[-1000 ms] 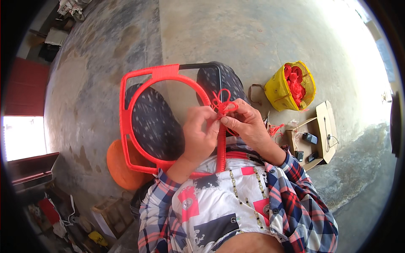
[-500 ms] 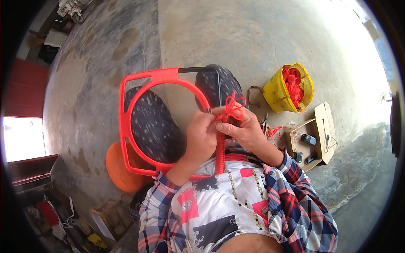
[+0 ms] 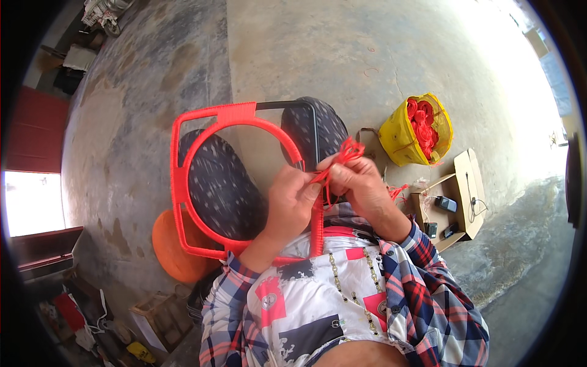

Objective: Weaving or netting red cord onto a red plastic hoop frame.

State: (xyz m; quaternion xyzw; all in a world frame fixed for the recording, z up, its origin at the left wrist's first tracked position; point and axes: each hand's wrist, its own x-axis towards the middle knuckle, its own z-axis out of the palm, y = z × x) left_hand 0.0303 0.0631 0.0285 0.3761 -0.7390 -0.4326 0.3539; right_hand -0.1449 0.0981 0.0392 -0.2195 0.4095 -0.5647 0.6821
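A metal frame (image 3: 183, 177) wrapped in red cord, with a ring inside a rounded square, rests across my knees. Its top right bar is bare black metal. My left hand (image 3: 290, 202) pinches the red cord (image 3: 342, 156) right beside the frame's wrapped right-hand bar. My right hand (image 3: 361, 183) grips a bunch of the same cord, whose loops stick up above its fingers. The two hands touch each other over the bar.
A yellow bag (image 3: 406, 134) full of red cord rolls stands on the concrete floor to the right. An open cardboard box (image 3: 461, 196) with small dark items lies nearer me. An orange stool (image 3: 174, 251) sits under the frame. Clutter lines the lower left.
My right hand has drawn the bunch of red cord to the right and slightly up, away from the frame's bar. My left hand stayed at the bar.
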